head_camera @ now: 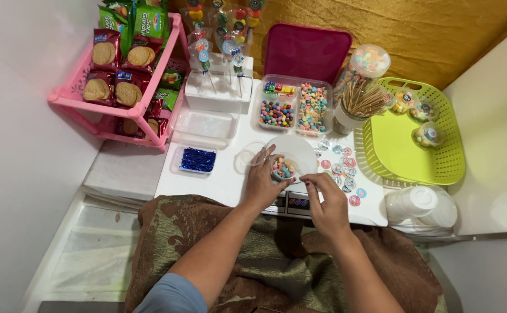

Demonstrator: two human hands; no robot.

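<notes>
1. The left hand (pixel 262 184) was curled around a small clear cup (pixel 283 168) of coloured candies, its fingers closed on the cup's near-left side, steadying it on the white scale plate (pixel 300 148).
2. The cup stood at the front edge of that plate, near the middle of the white table (pixel 224 182), just in front of the divided candy tray (pixel 294 107).
3. The right hand (pixel 329 203) was closed in a pinch just right of the cup, thumb and forefinger tips together; whatever they held was too small to tell, possibly a sticker or a candy.
4. Round stickers (pixel 340 165) lay scattered on the table just right of the plate, close to the right hand.
5. A loose clear lid (pixel 247 157) lay flat on the table, just left of the cup.
6. To do this step well, I judged the left hand should keep the cup upright and pressed lightly, since the cup was light and the plate smooth, so it could slide or tip.
7. The pinching hand would do best to work directly above the rim, so nothing dropped onto the scale's buttons (pixel 293 203) below.
8. A green basket (pixel 439 156) to the right held three finished, sealed cups, well apart from the hands.
9. A pink rack (pixel 71 98) of biscuit packets stood far left, out of the way.
</notes>
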